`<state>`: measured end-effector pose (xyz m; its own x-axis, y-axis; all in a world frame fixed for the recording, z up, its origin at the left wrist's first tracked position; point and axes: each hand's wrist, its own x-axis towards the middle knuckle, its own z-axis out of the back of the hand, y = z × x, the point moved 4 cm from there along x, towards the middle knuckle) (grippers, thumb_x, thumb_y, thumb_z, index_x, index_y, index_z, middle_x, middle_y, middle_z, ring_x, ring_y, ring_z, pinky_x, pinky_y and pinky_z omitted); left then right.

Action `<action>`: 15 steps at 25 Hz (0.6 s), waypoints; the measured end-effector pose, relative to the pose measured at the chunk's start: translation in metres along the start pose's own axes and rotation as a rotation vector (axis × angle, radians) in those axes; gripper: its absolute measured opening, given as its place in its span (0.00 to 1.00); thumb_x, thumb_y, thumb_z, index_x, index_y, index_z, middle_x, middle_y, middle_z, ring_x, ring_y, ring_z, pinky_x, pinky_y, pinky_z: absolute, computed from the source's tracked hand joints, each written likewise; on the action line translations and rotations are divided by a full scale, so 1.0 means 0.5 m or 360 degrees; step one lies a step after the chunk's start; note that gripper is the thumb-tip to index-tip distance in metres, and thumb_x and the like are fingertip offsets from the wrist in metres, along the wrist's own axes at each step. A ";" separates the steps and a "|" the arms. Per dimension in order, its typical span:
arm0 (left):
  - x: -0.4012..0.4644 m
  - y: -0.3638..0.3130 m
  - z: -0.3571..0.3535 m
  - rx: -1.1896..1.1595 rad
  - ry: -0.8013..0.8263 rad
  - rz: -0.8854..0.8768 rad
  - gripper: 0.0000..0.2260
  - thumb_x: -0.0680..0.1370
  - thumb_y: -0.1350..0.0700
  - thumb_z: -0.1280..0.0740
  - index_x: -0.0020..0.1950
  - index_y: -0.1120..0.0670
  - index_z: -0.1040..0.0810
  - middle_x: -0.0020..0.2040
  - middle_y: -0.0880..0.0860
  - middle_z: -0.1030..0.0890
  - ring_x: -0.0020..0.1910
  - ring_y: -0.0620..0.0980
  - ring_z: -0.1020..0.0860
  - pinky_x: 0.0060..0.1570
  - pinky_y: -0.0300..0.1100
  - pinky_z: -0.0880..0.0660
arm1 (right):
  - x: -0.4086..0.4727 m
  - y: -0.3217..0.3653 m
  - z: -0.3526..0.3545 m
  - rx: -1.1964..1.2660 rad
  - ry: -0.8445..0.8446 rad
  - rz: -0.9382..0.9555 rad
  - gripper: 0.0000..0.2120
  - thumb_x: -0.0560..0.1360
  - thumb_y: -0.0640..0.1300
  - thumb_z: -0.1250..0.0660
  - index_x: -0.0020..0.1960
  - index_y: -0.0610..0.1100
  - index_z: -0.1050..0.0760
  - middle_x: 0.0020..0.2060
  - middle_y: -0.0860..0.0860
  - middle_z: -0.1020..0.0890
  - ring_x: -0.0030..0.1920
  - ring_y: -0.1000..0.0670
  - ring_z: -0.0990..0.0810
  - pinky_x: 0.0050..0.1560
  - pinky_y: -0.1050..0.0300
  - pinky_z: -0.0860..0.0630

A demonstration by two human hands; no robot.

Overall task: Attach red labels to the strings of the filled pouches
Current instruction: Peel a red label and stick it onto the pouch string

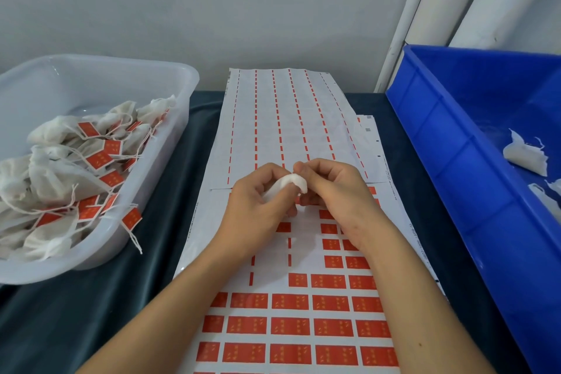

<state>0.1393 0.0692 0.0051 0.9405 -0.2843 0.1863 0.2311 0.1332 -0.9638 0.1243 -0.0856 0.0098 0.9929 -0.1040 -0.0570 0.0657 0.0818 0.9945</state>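
1. Both hands are meeting over the label sheet (291, 325), and between them is one white pouch (288, 184).
2. The left hand (258, 206) is curling its fingers round the pouch body, holding it just off the sheet.
3. The right hand (328, 188) is closing thumb and fingertips on the pouch's near end, right against the left hand's fingers; whether it is pinching the string or the cloth itself, I cannot tell, as the string is hidden in the grip.
4. No red label is showing between the fingers, so my read is that this is the step of readying a pouch and finding its string, with the sticking not yet done.
5. Straight below the grip, the sheet is showing peeled gaps, then full rows of red labels (290, 302) closer to the person.
6. Out to the left of the grip, the clear tub (170, 143) is holding finished pouches with red tags on their strings.
7. Out to the right, the blue bin (455, 161) is holding a few untagged white pouches.
8. The next move is likely calling for one hand to free the string and the other to peel a label from the nearest full row, then fold it squarely over the string so the halves are meeting cleanly.
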 end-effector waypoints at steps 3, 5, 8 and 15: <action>0.004 0.002 0.007 -0.0093 -0.0106 0.0082 0.07 0.82 0.51 0.30 0.47 0.52 0.18 0.39 0.50 0.14 0.40 0.49 0.14 0.42 0.38 0.17 | -0.002 0.003 -0.005 -0.0119 0.0024 0.0080 0.08 0.81 0.52 0.31 0.49 0.52 0.15 0.39 0.53 0.13 0.40 0.56 0.15 0.43 0.65 0.20; 0.004 0.003 0.008 -0.0146 -0.0133 0.0124 0.10 0.83 0.49 0.30 0.48 0.54 0.18 0.40 0.51 0.14 0.42 0.50 0.13 0.43 0.38 0.17 | -0.002 0.004 -0.010 -0.0210 0.0059 0.0135 0.08 0.83 0.49 0.33 0.50 0.51 0.16 0.39 0.54 0.14 0.41 0.56 0.14 0.43 0.66 0.20; 0.003 0.004 0.010 -0.0133 -0.0149 0.0157 0.11 0.83 0.47 0.30 0.49 0.54 0.18 0.42 0.50 0.13 0.43 0.49 0.13 0.44 0.40 0.16 | -0.002 0.008 -0.016 -0.0312 0.0085 0.0215 0.06 0.83 0.46 0.34 0.52 0.51 0.17 0.40 0.56 0.14 0.44 0.56 0.14 0.43 0.66 0.20; 0.004 0.008 0.017 -0.0126 -0.0230 0.0206 0.08 0.83 0.49 0.30 0.49 0.52 0.16 0.42 0.50 0.13 0.43 0.50 0.13 0.45 0.44 0.15 | -0.005 0.011 -0.019 -0.0565 0.0035 0.0286 0.06 0.82 0.48 0.32 0.52 0.52 0.16 0.42 0.59 0.15 0.46 0.60 0.16 0.47 0.67 0.22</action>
<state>0.1443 0.0774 0.0035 0.9883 -0.1296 0.0798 0.0910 0.0830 -0.9924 0.1230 -0.0752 0.0147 0.9933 -0.0355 0.1096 -0.0834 0.4345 0.8968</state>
